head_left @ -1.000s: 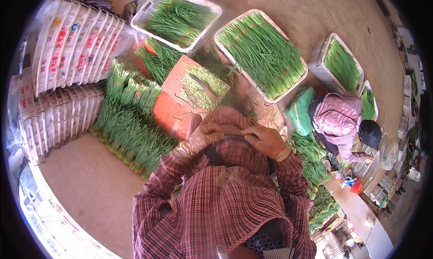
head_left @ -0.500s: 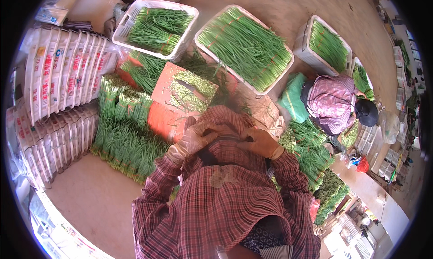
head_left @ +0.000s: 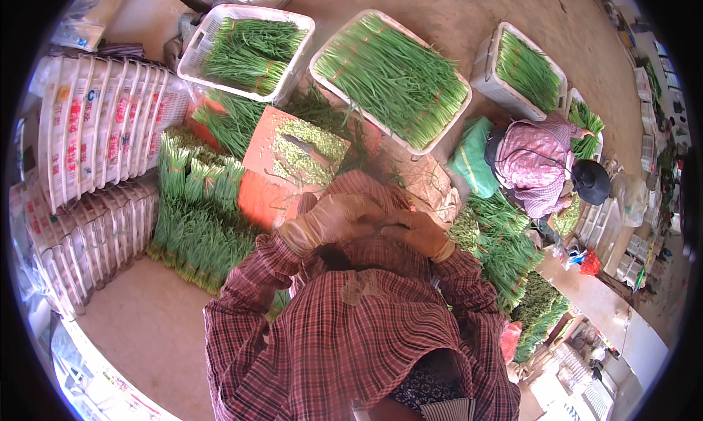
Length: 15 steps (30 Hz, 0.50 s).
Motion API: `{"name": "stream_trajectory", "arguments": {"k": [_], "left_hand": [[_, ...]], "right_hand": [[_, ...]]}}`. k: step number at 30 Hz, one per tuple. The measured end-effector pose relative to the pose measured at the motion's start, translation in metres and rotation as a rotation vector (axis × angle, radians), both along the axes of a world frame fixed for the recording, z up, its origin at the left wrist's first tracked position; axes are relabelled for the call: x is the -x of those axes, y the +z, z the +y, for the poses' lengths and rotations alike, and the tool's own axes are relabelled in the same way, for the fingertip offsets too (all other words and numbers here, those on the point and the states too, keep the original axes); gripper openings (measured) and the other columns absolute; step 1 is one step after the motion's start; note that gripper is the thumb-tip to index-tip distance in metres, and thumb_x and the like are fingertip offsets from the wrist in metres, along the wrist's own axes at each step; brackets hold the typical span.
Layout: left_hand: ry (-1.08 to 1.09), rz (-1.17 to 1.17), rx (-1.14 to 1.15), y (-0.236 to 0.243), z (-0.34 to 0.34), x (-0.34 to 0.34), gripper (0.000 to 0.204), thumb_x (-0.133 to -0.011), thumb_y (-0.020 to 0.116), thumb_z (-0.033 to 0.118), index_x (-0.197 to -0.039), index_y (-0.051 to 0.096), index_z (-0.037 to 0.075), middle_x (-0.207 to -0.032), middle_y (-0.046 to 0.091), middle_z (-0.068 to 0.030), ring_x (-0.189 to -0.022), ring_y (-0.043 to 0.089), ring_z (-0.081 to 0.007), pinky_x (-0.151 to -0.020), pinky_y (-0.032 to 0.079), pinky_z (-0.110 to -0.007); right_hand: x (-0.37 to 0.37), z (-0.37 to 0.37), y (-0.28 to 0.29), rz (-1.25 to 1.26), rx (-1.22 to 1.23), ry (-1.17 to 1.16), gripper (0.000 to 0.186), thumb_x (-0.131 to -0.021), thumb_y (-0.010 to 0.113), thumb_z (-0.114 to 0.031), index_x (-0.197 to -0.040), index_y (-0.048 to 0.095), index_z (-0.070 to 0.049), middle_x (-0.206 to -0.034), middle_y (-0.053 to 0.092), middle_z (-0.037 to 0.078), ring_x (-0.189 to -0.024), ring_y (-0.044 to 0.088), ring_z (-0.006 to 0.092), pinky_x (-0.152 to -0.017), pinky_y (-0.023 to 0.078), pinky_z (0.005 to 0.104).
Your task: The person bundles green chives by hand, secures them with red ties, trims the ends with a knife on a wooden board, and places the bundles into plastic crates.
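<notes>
My gloved left hand (head_left: 333,222) and gloved right hand (head_left: 421,234) meet over the red-and-black plaid cloth (head_left: 359,252) on my lap. The fingers of both are curled inward and nearly touch; what they hold, if anything, is hidden. Slight blur covers the left fingers. Just beyond them lies an orange-red board (head_left: 265,144) strewn with chopped pale green pieces (head_left: 300,161). A knife (head_left: 307,149) rests on that board.
White crates (head_left: 311,63) of bundled green stalks (head_left: 395,76) stand ahead. More bundles (head_left: 198,223) stand upright at left, beside stacked white crates (head_left: 102,120). At right, a co-worker in a pink checked shirt (head_left: 534,157) bends near a green sack (head_left: 472,157) and heaped greens (head_left: 505,252).
My hands have come closer together; the left moved right and slightly up, the right shifted a little left. The co-worker's arm now reaches to the greens at the far right.
</notes>
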<state>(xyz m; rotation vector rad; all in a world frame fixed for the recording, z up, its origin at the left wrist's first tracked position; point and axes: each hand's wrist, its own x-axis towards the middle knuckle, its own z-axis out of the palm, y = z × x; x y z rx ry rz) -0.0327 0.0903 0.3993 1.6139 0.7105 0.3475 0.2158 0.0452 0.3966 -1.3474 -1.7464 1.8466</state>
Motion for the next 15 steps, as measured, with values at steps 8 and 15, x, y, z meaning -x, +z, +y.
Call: {"name": "stream_trajectory", "arguments": {"k": [8, 15], "left_hand": [[-0.047, 0.174, -0.569, 0.001, -0.005, -0.008, 0.027, -0.083, 0.070, 0.024, -0.109, 0.071, 0.018, -0.095, 0.070, -0.0011, -0.084, 0.067, -0.0247, -0.071, 0.053, -0.039], [-0.104, 0.418, -0.913, 0.006, -0.012, -0.011, 0.030, -0.076, 0.072, 0.023, -0.106, 0.072, 0.018, -0.092, 0.070, 0.0036, -0.073, 0.064, -0.0189, -0.066, 0.051, -0.036]], "right_hand": [[-0.002, 0.003, 0.008, -0.098, 0.058, 0.030, 0.026, -0.090, 0.069, -0.024, -0.107, 0.071, -0.004, -0.102, 0.070, 0.012, -0.096, 0.068, 0.0257, -0.087, 0.051, 0.0341], [-0.002, 0.012, 0.035, -0.351, -0.277, 0.223, 0.026, -0.091, 0.064, -0.033, -0.106, 0.071, -0.014, -0.096, 0.069, 0.008, -0.090, 0.067, 0.0283, -0.076, 0.052, 0.0395]]}}
